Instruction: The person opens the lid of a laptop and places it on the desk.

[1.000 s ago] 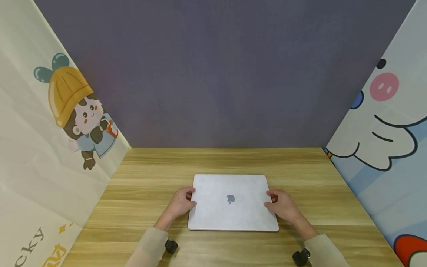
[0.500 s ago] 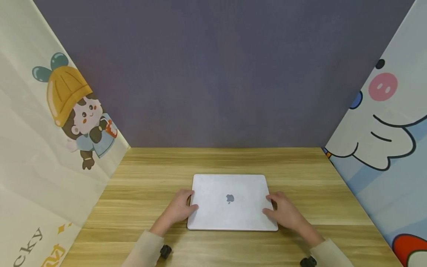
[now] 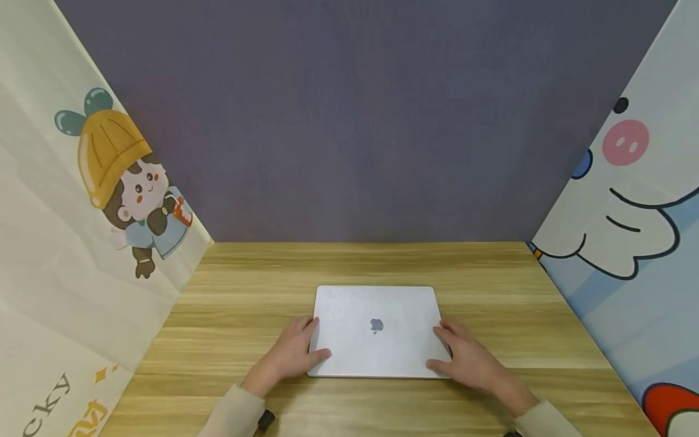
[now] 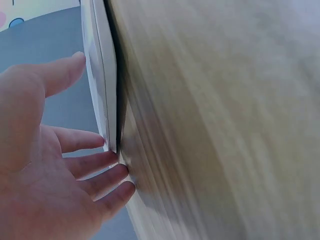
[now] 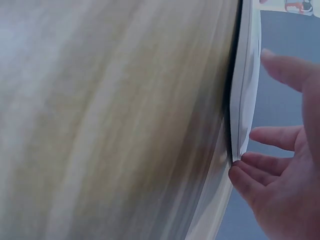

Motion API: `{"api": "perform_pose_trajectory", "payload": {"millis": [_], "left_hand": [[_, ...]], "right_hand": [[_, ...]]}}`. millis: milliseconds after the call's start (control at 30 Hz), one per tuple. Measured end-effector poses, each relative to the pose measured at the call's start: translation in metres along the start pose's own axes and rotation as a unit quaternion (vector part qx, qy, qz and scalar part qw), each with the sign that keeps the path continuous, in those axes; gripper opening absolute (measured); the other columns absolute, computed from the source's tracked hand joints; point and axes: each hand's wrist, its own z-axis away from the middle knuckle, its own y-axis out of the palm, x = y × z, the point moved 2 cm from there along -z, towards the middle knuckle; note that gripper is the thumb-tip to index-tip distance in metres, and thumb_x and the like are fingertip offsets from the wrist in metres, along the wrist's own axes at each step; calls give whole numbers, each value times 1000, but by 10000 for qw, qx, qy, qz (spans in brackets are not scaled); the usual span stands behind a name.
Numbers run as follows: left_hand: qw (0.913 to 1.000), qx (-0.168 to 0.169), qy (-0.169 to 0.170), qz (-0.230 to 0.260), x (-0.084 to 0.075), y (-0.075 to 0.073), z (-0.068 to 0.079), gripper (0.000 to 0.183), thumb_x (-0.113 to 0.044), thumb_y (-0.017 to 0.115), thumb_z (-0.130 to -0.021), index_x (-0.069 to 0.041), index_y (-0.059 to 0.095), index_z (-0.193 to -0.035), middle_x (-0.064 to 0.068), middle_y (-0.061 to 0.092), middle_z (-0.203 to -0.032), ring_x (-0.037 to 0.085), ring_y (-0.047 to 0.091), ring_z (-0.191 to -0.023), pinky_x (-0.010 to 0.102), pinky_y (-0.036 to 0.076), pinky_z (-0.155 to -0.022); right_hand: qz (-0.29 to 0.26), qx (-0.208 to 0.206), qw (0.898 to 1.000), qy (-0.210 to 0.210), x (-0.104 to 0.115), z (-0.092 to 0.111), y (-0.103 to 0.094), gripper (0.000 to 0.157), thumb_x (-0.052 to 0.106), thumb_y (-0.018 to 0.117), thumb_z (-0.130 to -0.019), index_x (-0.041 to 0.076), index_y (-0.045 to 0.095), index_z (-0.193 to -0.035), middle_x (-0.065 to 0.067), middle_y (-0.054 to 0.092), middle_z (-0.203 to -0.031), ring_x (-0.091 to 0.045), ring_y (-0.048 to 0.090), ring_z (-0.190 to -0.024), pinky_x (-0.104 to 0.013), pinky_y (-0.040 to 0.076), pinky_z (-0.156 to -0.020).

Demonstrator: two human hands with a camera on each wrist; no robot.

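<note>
A closed silver laptop (image 3: 377,303) with a grey apple logo lies flat on the wooden table, its long side facing me. My left hand (image 3: 292,351) is at its left edge, thumb reaching over the lid near the front corner. On the opposite edge my right hand (image 3: 468,359) mirrors it. In the left wrist view the fingers (image 4: 95,187) are spread and nearly straight, fingertips right at the laptop's thin side (image 4: 107,95). The right wrist view has the fingers (image 5: 252,187) extended to the laptop's side (image 5: 240,115), thumb apart from them.
Wood-grain table (image 3: 218,303) surrounds the laptop. A dark grey panel (image 3: 371,121) rises behind it. Cartoon-printed sheets stand on the left (image 3: 49,243) and right (image 3: 628,315). Beige sleeves (image 3: 235,413) cover both forearms.
Both hands have slid toward me along the laptop's side edges, and their thumbs now reach nearer the front corners. The laptop has stayed in place.
</note>
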Motion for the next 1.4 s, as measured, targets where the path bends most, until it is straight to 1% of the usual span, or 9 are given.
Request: {"api": "perform_pose_trajectory", "payload": {"millis": [133, 300, 367, 433, 600, 700, 1033, 1167, 1400], "left_hand": [[9999, 83, 84, -124, -1, 2, 4, 96, -58, 70, -89, 8, 39, -151, 28, 37, -154, 46, 33, -143, 63, 30, -115], [9993, 250, 106, -248, -2, 4, 8, 120, -73, 74, -75, 7, 34, -154, 27, 29, -160, 46, 29, -146, 64, 29, -115], [9991, 290, 116, -291, -2, 3, 10, 126, -76, 76, -70, 6, 32, -155, 27, 26, -161, 46, 28, -146, 64, 28, -116], [9988, 323, 134, -335, -3, 3, 11, 129, -77, 76, -68, 5, 30, -156, 28, 24, -162, 47, 27, -147, 64, 28, -116], [9985, 356, 163, -384, -3, 3, 11, 129, -76, 77, -68, 5, 29, -157, 29, 24, -162, 47, 27, -147, 64, 29, -116], [9982, 351, 166, -452, -2, 4, 10, 128, -78, 75, -69, 4, 31, -157, 28, 26, -161, 46, 29, -146, 64, 29, -115], [9976, 265, 126, -634, 5, 4, 6, 129, -85, 70, -66, -1, 34, -157, 23, 30, -162, 44, 32, -145, 64, 31, -115], [9979, 257, 100, -588, 6, 4, 6, 129, -84, 71, -66, -1, 34, -157, 22, 30, -162, 43, 32, -146, 64, 31, -114], [9987, 225, 82, -447, 3, 4, 8, 129, -82, 73, -66, 2, 33, -156, 24, 30, -161, 44, 31, -146, 63, 31, -114]], "right_hand": [[112, 40, 9997, -210, 3, 4, 0, 88, 58, 77, -82, -5, 57, -139, -27, 45, -149, -46, 42, -137, -57, 44, -107], [189, 155, 9990, -375, 4, 9, 1, 99, 67, 74, -80, -6, 52, -143, -28, 39, -153, -46, 39, -140, -57, 43, -108], [204, 200, 9987, -415, 4, 10, 3, 104, 71, 73, -79, -6, 49, -145, -28, 37, -154, -46, 37, -141, -57, 42, -109], [225, 217, 9985, -448, 4, 11, 4, 106, 71, 73, -78, -7, 48, -146, -28, 35, -155, -46, 35, -142, -56, 41, -110], [390, 227, 9979, -460, 4, 12, 7, 106, 67, 78, -77, -7, 47, -147, -28, 35, -155, -44, 36, -142, -55, 42, -110], [494, 211, 9975, -462, 4, 12, 7, 104, 65, 78, -78, -7, 47, -146, -28, 36, -154, -44, 38, -142, -54, 43, -109], [693, -47, 9955, -639, 6, 10, 9, 97, 58, 81, -78, -9, 52, -142, -28, 41, -150, -45, 41, -138, -54, 46, -107], [709, -54, 9955, -620, 6, 10, 10, 97, 59, 80, -77, -8, 53, -141, -27, 42, -150, -44, 42, -138, -53, 46, -106], [783, -46, 9949, -631, 4, 8, 9, 99, 65, 77, -77, -7, 54, -141, -25, 44, -148, -41, 43, -137, -52, 46, -107]]}}
